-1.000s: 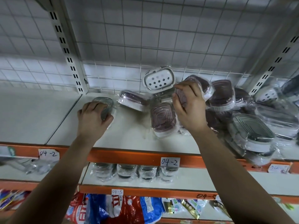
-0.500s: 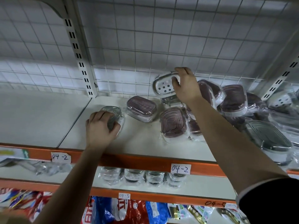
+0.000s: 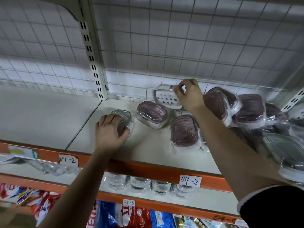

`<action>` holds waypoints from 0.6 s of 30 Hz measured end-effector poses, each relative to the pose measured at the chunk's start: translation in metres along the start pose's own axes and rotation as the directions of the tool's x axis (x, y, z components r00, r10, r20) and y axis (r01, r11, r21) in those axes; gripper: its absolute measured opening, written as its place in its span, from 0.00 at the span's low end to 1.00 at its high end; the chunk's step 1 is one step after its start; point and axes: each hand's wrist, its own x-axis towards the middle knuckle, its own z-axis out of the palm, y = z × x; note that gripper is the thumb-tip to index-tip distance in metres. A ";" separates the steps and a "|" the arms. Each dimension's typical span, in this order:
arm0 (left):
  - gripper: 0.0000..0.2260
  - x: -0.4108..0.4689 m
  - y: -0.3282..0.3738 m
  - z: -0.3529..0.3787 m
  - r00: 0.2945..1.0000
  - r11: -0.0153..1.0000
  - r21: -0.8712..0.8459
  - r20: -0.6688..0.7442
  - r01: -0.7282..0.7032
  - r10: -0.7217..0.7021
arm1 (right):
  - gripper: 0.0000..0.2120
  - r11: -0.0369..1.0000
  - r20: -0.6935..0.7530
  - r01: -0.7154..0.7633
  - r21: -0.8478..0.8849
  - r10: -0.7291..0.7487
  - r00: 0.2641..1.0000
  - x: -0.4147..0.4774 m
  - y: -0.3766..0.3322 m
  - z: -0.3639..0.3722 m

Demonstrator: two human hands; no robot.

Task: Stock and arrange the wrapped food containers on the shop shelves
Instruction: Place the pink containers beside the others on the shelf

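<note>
Left hand: the left hand (image 3: 110,130) gripped the grey-lidded container (image 3: 122,119) from above, near the left edge of the shelf (image 3: 148,153).
Right hand: the right hand (image 3: 189,96), fingers curled, pinched the white perforated container (image 3: 166,98), which was tilted at the shelf's back edge.
Done: apparently little; no neat row showed. Two brown-lidded containers (image 3: 152,113) lay skewed mid-shelf, close together.
Left: the heap of wrapped containers (image 3: 246,109) at the right end overlapped in a jumble, and probably most of it awaited sorting.
Progress: early, by my judgement.
</note>
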 end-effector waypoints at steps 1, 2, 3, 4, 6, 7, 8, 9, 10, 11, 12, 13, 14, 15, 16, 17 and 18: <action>0.28 0.000 0.000 0.000 1.000 1.000 0.000 -0.001 -0.002 0.002 | 0.11 0.999 0.034 0.033 0.010 -0.033 0.999 -0.004 -0.001 0.003; 0.28 0.000 0.000 0.000 1.000 1.000 0.000 -0.001 -0.003 0.003 | 0.12 0.997 0.082 0.076 0.003 -0.076 0.994 -0.009 -0.003 0.005; 0.27 -0.001 0.001 -0.001 1.000 1.000 -0.001 -0.001 -0.003 0.003 | 0.12 0.993 0.138 0.119 -0.003 -0.118 0.983 -0.013 -0.003 0.008; 0.27 -0.001 0.001 -0.001 1.000 1.000 -0.002 -0.001 -0.002 0.002 | 0.11 0.989 0.199 0.145 0.004 -0.143 0.970 -0.019 -0.004 0.010; 0.28 -0.002 0.001 -0.001 1.000 1.000 0.004 0.001 -0.004 0.004 | 0.10 0.987 0.294 0.154 0.046 -0.160 0.942 -0.030 -0.006 0.016; 0.27 -0.002 0.001 -0.001 1.000 1.000 0.005 0.002 -0.006 0.006 | 0.10 0.986 0.312 0.153 0.061 -0.164 0.936 -0.034 -0.006 0.018; 0.27 -0.002 0.001 -0.001 1.000 1.000 0.003 0.002 -0.007 0.007 | 0.10 0.987 0.308 0.146 0.072 -0.161 0.938 -0.036 -0.007 0.020; 0.27 -0.003 0.002 -0.001 1.000 1.000 -0.001 0.002 -0.007 0.007 | 0.11 0.987 0.292 0.128 0.095 -0.151 0.945 -0.037 -0.009 0.022; 0.27 -0.003 0.002 -0.002 1.000 1.000 -0.004 0.002 -0.008 0.008 | 0.15 0.988 0.282 0.103 0.113 -0.131 0.951 -0.036 -0.010 0.022; 0.27 -0.003 0.002 -0.002 1.000 1.000 -0.006 0.005 -0.009 0.009 | 0.20 0.990 0.283 0.089 0.111 -0.117 0.952 -0.034 -0.010 0.023; 0.27 -0.004 0.002 -0.002 1.000 1.000 -0.009 0.010 -0.007 0.008 | 0.22 0.994 0.290 0.095 0.060 -0.109 0.951 -0.033 -0.010 0.024; 0.27 -0.004 0.002 -0.002 1.000 1.000 -0.011 0.015 -0.003 0.004 | 0.22 0.995 0.302 0.103 -0.005 -0.097 0.948 -0.032 -0.010 0.025; 0.28 -0.005 0.002 -0.003 1.000 1.000 -0.017 0.020 0.003 -0.002 | 0.22 0.994 0.311 0.099 -0.056 -0.077 0.947 -0.032 -0.011 0.026; 0.28 -0.005 0.002 -0.004 1.000 1.000 -0.026 0.027 0.008 -0.007 | 0.21 0.994 0.313 0.084 -0.070 -0.058 0.948 -0.033 -0.012 0.027; 0.29 -0.006 0.003 -0.005 0.999 0.999 -0.043 0.033 0.008 -0.007 | 0.21 0.995 0.307 0.072 -0.072 -0.047 0.951 -0.034 -0.014 0.028; 0.29 -0.007 0.002 -0.007 0.999 0.998 -0.062 0.038 0.002 0.001 | 0.20 0.995 0.296 0.072 -0.073 -0.047 0.954 -0.036 -0.017 0.029; 0.29 -0.008 0.001 -0.008 0.999 0.997 -0.077 0.042 -0.013 0.016 | 0.20 0.993 0.282 0.078 -0.085 -0.051 0.958 -0.037 -0.020 0.030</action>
